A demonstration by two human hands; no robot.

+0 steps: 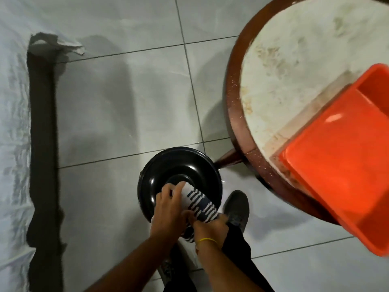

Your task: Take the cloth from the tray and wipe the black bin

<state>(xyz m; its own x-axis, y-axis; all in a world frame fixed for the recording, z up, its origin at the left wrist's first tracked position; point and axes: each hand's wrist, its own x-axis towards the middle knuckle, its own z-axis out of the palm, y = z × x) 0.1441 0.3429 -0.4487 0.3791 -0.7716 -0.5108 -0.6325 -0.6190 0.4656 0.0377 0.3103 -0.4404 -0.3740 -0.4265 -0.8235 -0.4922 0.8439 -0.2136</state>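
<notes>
The cloth (199, 204) was gripped by closed fingers of both the left hand (168, 209) and right hand (211, 227), pressed on the bin (179, 165) lid on the floor; too hard a push could tip the bin

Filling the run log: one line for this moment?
stage: wiping | left hand: presses striped cloth on black bin | right hand: grips cloth | orange tray: empty
</notes>
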